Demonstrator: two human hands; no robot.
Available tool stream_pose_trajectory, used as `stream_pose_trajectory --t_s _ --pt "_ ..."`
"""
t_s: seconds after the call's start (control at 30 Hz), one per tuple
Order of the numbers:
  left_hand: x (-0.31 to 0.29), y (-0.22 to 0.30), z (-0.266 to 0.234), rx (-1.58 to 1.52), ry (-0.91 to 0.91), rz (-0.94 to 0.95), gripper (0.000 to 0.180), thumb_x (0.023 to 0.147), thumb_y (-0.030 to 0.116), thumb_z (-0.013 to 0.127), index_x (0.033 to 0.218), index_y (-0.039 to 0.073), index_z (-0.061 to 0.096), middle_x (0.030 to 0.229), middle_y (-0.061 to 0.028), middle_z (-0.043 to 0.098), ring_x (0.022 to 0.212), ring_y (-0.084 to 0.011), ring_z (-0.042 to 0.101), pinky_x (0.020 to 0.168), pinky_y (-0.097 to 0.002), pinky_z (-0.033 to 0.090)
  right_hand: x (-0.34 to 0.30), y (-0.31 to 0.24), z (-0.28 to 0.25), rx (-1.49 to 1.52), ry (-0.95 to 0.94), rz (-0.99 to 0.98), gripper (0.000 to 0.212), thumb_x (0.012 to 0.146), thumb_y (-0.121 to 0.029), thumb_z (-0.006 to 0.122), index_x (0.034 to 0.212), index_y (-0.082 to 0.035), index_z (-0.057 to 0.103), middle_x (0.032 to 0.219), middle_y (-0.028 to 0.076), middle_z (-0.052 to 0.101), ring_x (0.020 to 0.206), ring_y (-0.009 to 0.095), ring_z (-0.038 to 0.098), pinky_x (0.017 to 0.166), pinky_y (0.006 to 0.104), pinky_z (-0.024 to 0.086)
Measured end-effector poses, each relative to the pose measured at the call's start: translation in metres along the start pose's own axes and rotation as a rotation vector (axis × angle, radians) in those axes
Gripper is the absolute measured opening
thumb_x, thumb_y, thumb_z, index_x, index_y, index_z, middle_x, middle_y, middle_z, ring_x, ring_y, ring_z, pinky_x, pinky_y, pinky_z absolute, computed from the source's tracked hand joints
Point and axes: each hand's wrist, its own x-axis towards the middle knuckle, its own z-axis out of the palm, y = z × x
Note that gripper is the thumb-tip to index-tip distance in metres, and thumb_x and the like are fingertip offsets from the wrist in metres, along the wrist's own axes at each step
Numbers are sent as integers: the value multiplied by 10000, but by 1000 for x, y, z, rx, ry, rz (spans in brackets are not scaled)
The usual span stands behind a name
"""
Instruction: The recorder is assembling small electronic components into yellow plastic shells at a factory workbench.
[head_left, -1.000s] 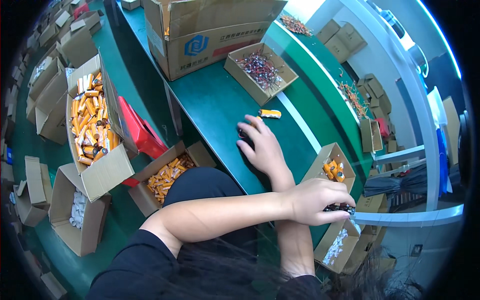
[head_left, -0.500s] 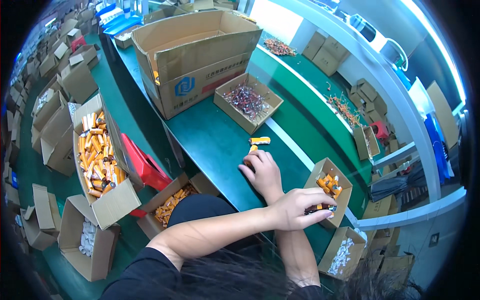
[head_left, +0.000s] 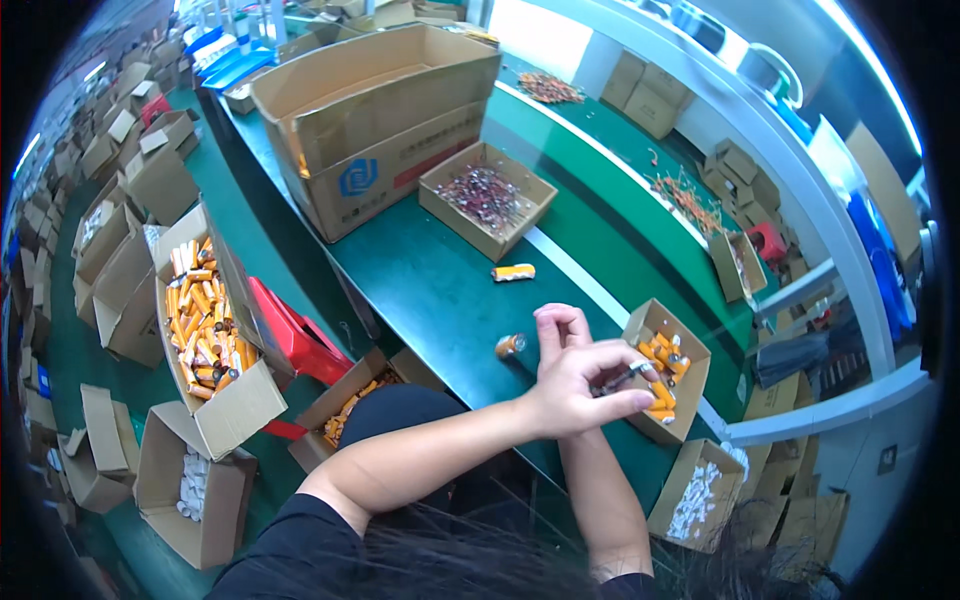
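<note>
My left arm crosses over my right one. My left hand (head_left: pixel 590 388) is closed around a small dark and silver cylinder, apparently a battery cell (head_left: pixel 622 379), partly hidden by the fingers. Just beyond it, my right hand (head_left: pixel 562 328) has its fingers curled together; the left hand covers part of it, and I cannot make out what it holds. Left of the right hand, an orange battery cell (head_left: pixel 510 346) lies on the green table (head_left: pixel 420 290) with one end facing me. Another orange cell (head_left: pixel 513 272) lies farther away. Beside my left hand stands a carton of orange cells (head_left: pixel 688 425).
A shallow carton of thin, reddish wired parts (head_left: pixel 540 200) stands before a large carton (head_left: pixel 400 125). White pieces fill a carton (head_left: pixel 735 465) at the near right. An open carton of orange cells (head_left: pixel 265 395) stands at left by a red stool (head_left: pixel 290 325).
My right hand has moved right, off the spot beside the loose cells, and is now close to my left hand. One cell on the table now shows uncovered. The view has shifted slightly.
</note>
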Motion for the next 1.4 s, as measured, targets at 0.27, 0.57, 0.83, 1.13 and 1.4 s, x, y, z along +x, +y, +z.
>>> stream_pose_trajectory --t_s 0.27,0.57,0.83,1.13,1.4 --pt "5 -15 -9 126 68 -46 94 927 85 691 1010 39 695 883 -24 609 722 -98 479 682 -228 385 -42 12 -51 -400 -334 130 212 919 -142 703 1116 -78 659 1214 87 601 1132 232 566 999 388 464" --pt "14 -33 1 89 186 -48 144 1016 128 586 1005 21 681 821 -2 557 661 -73 442 611 -219 362 -71 -3 -62 -723 -630 -3 381 874 -138 685 1247 -75 646 1335 142 578 1217 340 537 1021 456 441" --pt "17 -35 -2 93 249 -39 237 1062 204 529 1003 32 680 715 14 528 592 -63 433 559 -208 361 -115 -43 -57 -1165 -641 -326 404 861 -185 683 1252 -99 627 1280 136 579 1232 345 505 1015 448 418" --pt "20 -26 -2 139 285 -19 279 1078 229 499 1006 27 677 670 16 509 570 -63 434 542 -210 356 -129 -22 -45 -998 -669 -383 383 857 -165 663 1236 -124 642 1185 104 620 1066 277 572 930 389 451" --pt "24 -24 -15 54 297 -141 260 1060 233 544 1000 14 670 659 20 491 565 -70 425 539 -210 345 -106 -55 -55 -649 -623 -25 340 858 -84 705 1192 -76 638 1093 94 610 957 203 605 820 322 487"
